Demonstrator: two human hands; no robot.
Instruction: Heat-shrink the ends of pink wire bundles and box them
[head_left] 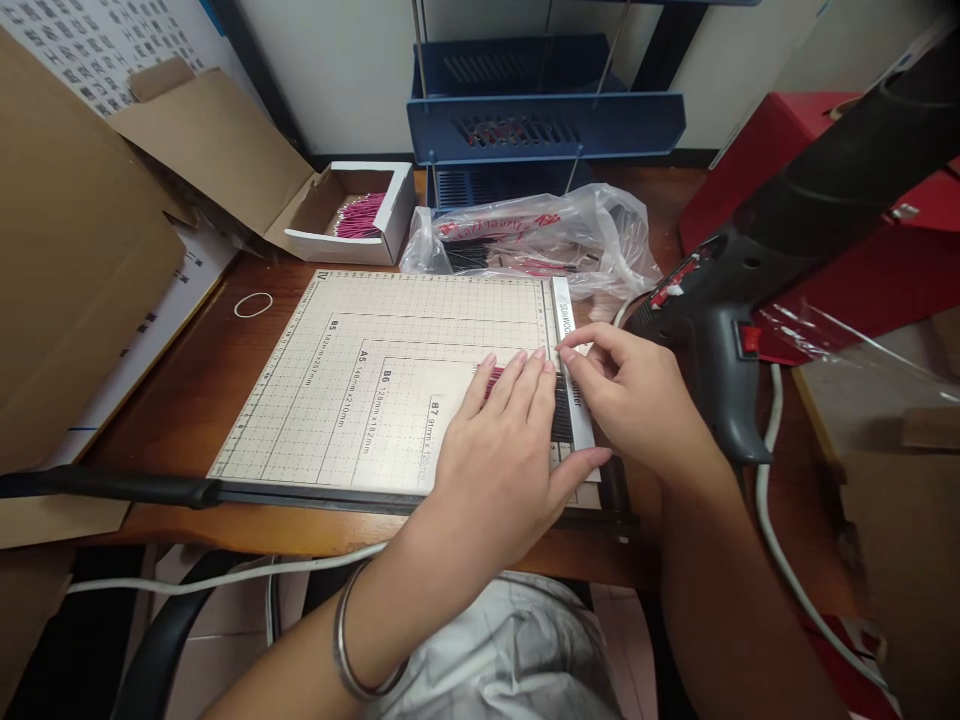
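My left hand [499,445] lies flat, fingers stretched out, over a row of thin pink pieces [492,382] on the cream paper trimmer [420,310]. Black ends [562,410] of the row show past its fingers, beside the white edge strip [564,310]; the rest is under the hand. At that strip my right hand [637,395] pinches thumb and forefinger together near the row's far end. What it holds there, if anything, is too small to make out. The trimmer's black handle [142,487] lies along the near edge, to the left.
A box [390,215] of pink pieces and a clear plastic bag [600,230] stand behind the trimmer. A dark heat gun [720,270] with a white cable [776,520] is close at right. Left are a rubber band [253,305] and cardboard [67,270]; a blue rack [547,125] stands behind.
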